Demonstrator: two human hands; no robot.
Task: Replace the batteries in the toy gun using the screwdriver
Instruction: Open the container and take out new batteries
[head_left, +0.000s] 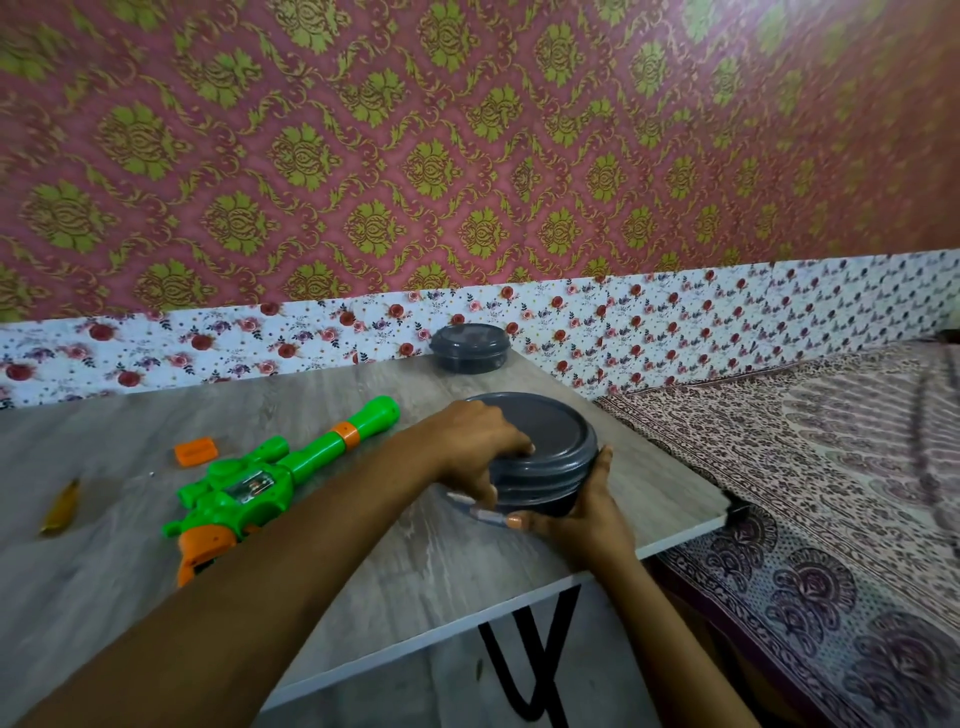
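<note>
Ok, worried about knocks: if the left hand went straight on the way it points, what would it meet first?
The near grey container, whose lid the left hand grips; past it, probably only the table edge.

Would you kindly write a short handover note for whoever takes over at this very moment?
Left hand grips the lid of the near grey container; right hand cups its side.
Toy gun lies on the table, left of the container; an orange piece, perhaps its battery cover, lies apart behind it. A blurred yellowish item at far left may be the screwdriver.
Done: cover seemingly off.
Left: batteries' state unclear; refit the cover.
</note>
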